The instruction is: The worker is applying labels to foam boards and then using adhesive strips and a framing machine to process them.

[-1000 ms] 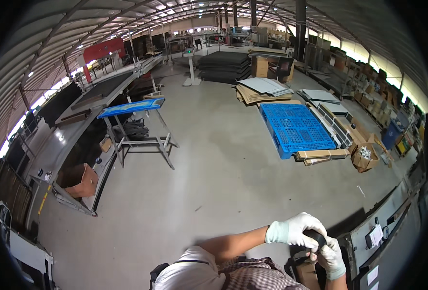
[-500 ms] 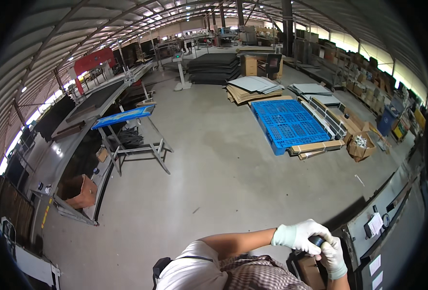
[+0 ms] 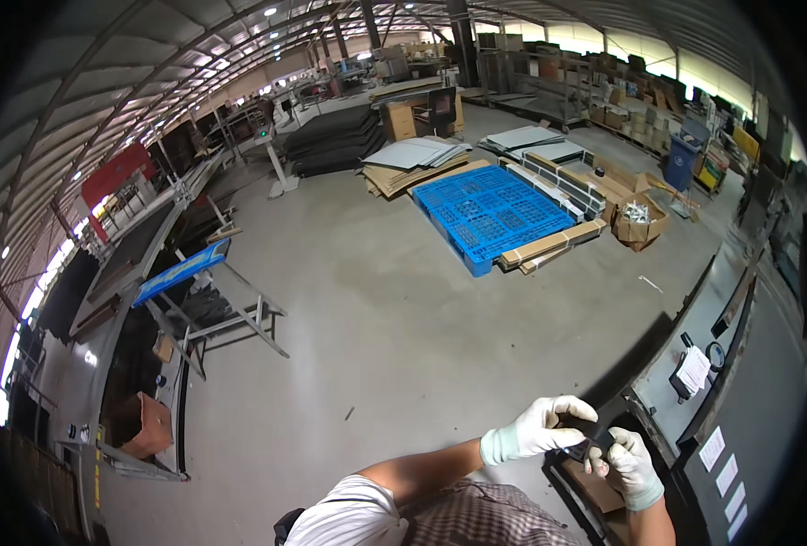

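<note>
Both my hands wear white gloves with pale green cuffs and meet low at the right. My left hand (image 3: pixel 544 428) has its fingers curled round a small black item (image 3: pixel 594 435), which could be a tape roll; its exact kind does not show. My right hand (image 3: pixel 633 469) pinches the same item from the other side with thumb and fingers. Part of the item is hidden by the gloves. Below the hands, an open cardboard box (image 3: pixel 594 487) sits against the dark bench.
At my right stands a bench (image 3: pixel 658 400) carrying a paper pad (image 3: pixel 692 373) and a black ring (image 3: pixel 715 355). Ahead lie a blue plastic pallet (image 3: pixel 494 214), stacked sheets (image 3: pixel 412 155) and an open carton (image 3: pixel 640 223). A blue-topped trestle (image 3: pixel 180 271) stands left, beside a long machine table.
My view has swung to the right, so the pallet and trestle sit further left. My hands have drawn slightly apart, and more of the black item shows between them.
</note>
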`<state>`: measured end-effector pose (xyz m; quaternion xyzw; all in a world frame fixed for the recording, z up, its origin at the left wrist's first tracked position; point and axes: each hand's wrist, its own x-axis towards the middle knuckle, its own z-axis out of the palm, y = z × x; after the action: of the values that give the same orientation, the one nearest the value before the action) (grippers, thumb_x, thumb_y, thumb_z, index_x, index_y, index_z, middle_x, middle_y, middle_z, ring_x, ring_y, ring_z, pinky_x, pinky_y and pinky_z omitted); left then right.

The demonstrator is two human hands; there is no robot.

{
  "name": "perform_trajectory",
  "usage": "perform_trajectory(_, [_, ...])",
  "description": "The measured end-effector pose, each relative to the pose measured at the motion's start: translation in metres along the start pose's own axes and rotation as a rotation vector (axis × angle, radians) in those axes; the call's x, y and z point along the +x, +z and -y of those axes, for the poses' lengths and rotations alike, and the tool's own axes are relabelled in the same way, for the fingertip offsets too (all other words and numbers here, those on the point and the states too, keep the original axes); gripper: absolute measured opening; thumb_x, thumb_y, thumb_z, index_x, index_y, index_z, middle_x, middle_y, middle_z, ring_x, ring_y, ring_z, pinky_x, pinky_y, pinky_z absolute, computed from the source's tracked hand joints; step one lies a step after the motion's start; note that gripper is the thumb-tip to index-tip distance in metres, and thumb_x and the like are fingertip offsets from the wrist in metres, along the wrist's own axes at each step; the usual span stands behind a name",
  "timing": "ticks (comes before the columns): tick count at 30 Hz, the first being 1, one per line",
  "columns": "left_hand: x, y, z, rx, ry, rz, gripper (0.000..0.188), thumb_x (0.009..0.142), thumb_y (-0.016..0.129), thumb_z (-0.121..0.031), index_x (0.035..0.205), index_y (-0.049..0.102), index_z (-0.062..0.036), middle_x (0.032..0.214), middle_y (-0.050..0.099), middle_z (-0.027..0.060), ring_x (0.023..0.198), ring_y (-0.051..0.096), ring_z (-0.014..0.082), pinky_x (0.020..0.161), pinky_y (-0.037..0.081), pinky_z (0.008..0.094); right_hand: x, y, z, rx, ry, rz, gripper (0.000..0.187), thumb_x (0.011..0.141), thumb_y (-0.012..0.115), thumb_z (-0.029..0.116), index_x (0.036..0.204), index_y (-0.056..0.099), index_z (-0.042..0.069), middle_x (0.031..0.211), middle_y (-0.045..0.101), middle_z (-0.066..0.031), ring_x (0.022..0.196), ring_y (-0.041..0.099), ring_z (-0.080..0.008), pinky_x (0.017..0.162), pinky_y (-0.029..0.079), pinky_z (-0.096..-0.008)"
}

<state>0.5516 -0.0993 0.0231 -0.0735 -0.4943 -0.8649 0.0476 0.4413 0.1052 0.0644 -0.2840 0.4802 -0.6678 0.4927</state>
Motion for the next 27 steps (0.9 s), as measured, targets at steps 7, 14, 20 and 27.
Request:
perform_trajectory(7, [0.018, -0.040, -0.014, -0.051, 0.003, 0.084, 0.035, 0.087, 0.069, 0.000, 0.121, 0.061, -0.0002, 0.113, 0.064, 0.0047, 0.105, 0.061, 0.0130, 0.094, 0.049, 0.0299, 0.038, 0.019, -0.009, -0.063, -0.087, -0.099, 0.052, 0.089, 0.071, 0.047, 0.084, 0.062, -0.003, 0.067, 0.061, -0.0074, 0.066, 0.060, -0.0172, 0.068, 0.050, -0.0304])
perform_trajectory(14, [0.045, -0.090, -0.055, -0.005, -0.084, 0.197, 0.030, 0.091, 0.063, -0.001, 0.121, 0.059, 0.0006, 0.110, 0.065, 0.0107, 0.094, 0.065, 0.0150, 0.083, 0.055, 0.0325, 0.069, 0.054, 0.001, -0.194, 0.001, -0.180, 0.022, 0.087, 0.050, 0.007, 0.098, 0.063, -0.007, 0.087, 0.065, -0.0096, 0.091, 0.063, -0.0183, 0.087, 0.050, -0.0333])
perform_trajectory(20, [0.101, -0.088, -0.056, 0.720, 0.311, 0.139, 0.032, 0.092, 0.057, -0.009, 0.121, 0.062, 0.0013, 0.127, 0.056, 0.0174, 0.121, 0.053, 0.0265, 0.103, 0.042, 0.0365, 0.075, 0.049, -0.011, -0.039, -0.279, -0.296, 0.095, 0.091, 0.063, 0.055, 0.155, 0.019, -0.001, 0.118, 0.056, -0.0085, 0.109, 0.052, -0.0158, 0.102, 0.039, -0.0317])
perform_trajectory(27, [0.056, 0.014, 0.016, 0.571, 0.461, 0.536, 0.040, 0.074, 0.080, 0.002, 0.113, 0.070, 0.0011, 0.102, 0.066, 0.0119, 0.089, 0.064, 0.0209, 0.082, 0.052, 0.0316, -0.025, 0.122, -0.063, -1.167, -0.251, -1.292, 0.066, 0.093, 0.051, 0.009, 0.152, 0.026, -0.003, 0.139, 0.049, -0.0231, 0.133, 0.043, -0.0358, 0.114, 0.031, -0.0424])
